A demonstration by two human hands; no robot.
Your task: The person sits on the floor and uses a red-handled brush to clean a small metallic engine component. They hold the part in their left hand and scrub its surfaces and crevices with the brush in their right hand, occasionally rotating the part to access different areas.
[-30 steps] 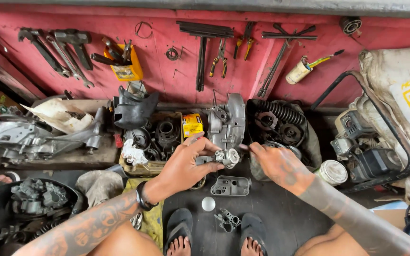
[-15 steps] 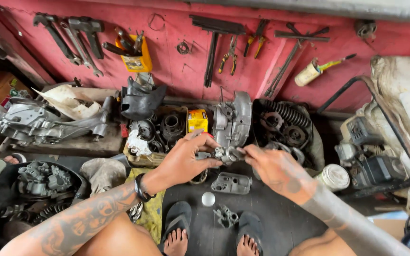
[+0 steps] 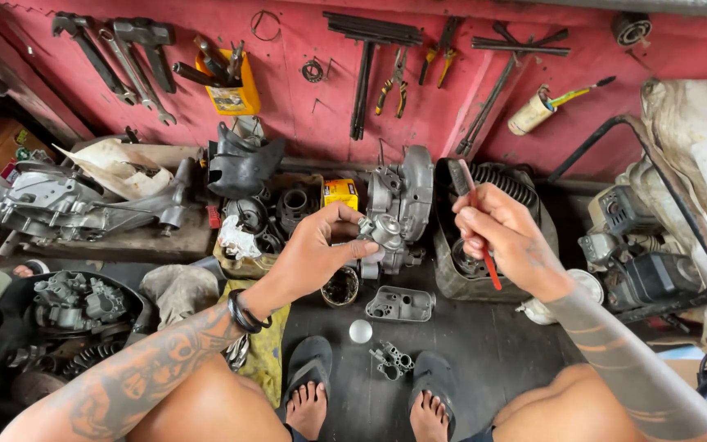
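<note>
Carburetor body (image 3: pixel 384 232), a small grey metal casting, is held raised above the dark floor (image 3: pixel 484 360) in front of the seated person, just before the upright grey engine casing (image 3: pixel 403 196) that stands against the red wall (image 3: pixel 304 123). The left hand (image 3: pixel 321 254) grasps the carburetor body, with thumb and fingers closed around its left side. The right hand (image 3: pixel 505 237) is clenched around a brush with a red handle (image 3: pixel 475 214), held tilted with the dark bristle end uppermost and the handle end pointing down past the wrist; the brush is near the carburetor body but apart from it. Below the left hand, a small round tin (image 3: pixel 340 286) with dark contents stands on the floor. Just beside it lies a grey float bowl cover (image 3: pixel 400 304), and nearer the feet lie a round silver cap (image 3: pixel 360 331) and a small grey fitting (image 3: pixel 392 360), between two black sandals (image 3: pixel 308 376). A yellow cloth (image 3: pixel 267 352) lies under the left forearm. Behind the right hand sits a dark tub of springs and clutch parts (image 3: pixel 493 196). A small yellow box (image 3: pixel 340 193) stands left of the engine casing, beside a tray of dark engine parts (image 3: pixel 263 225). Wrenches (image 3: pixel 116 57), pliers (image 3: pixel 393 86) and other hand tools hang on the red wall. At the right edge stands a small engine in a black tube frame (image 3: pixel 640 262).
</note>
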